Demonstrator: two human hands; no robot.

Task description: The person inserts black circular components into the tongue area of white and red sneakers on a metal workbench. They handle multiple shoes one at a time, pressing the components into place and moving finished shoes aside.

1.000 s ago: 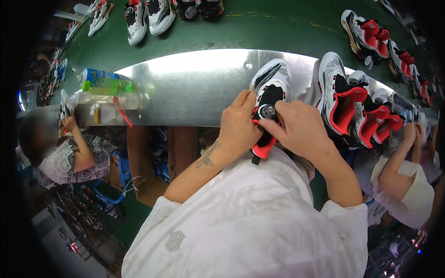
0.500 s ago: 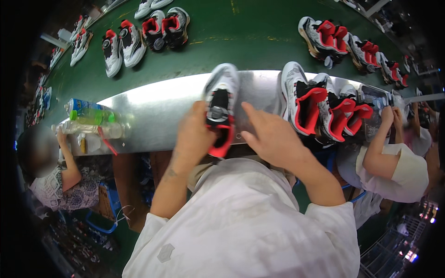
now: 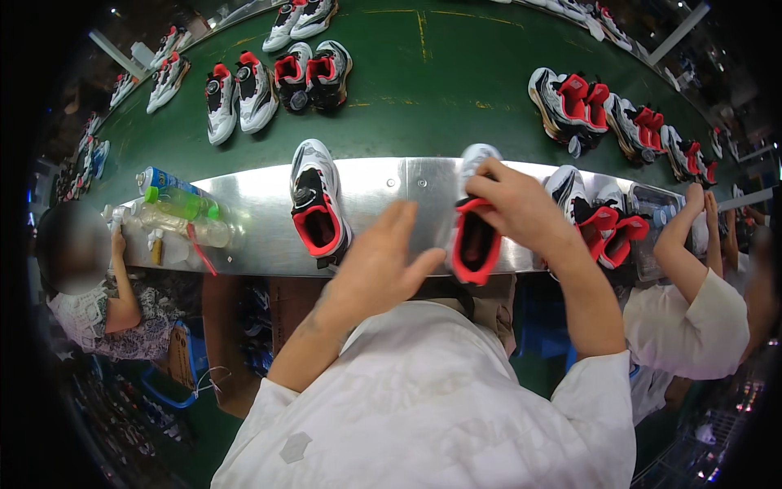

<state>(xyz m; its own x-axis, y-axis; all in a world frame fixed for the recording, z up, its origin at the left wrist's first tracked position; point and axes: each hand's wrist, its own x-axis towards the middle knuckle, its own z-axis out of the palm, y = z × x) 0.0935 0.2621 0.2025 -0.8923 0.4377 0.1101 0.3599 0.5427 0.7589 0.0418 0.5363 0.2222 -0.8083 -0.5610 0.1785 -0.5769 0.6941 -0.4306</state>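
My right hand (image 3: 521,204) is closed on a white sneaker with a red lining (image 3: 475,265), gripping it over the tongue. The shoe's toe points away from me and its opening faces me; my fingers cover much of its middle. My left hand (image 3: 381,259), slightly blurred, has its fingers stretched out and holds nothing. It is between the held shoe and another white sneaker (image 3: 332,175) with a black front and a round dial. That second shoe stands alone on the metal ledge (image 3: 411,183), apart from my left hand.
More sneakers (image 3: 570,189) stand at the right of the ledge beside a clear plastic box. Bottles (image 3: 183,204) lie at the left. Pairs of sneakers (image 3: 314,73) sit on the green belt (image 3: 423,90) beyond. Co-workers sit at left (image 3: 122,314) and right (image 3: 688,301).
My left hand has let go of the first sneaker, which now stands farther left. My right hand, empty before, has taken a sneaker from the right group and brought it leftward.
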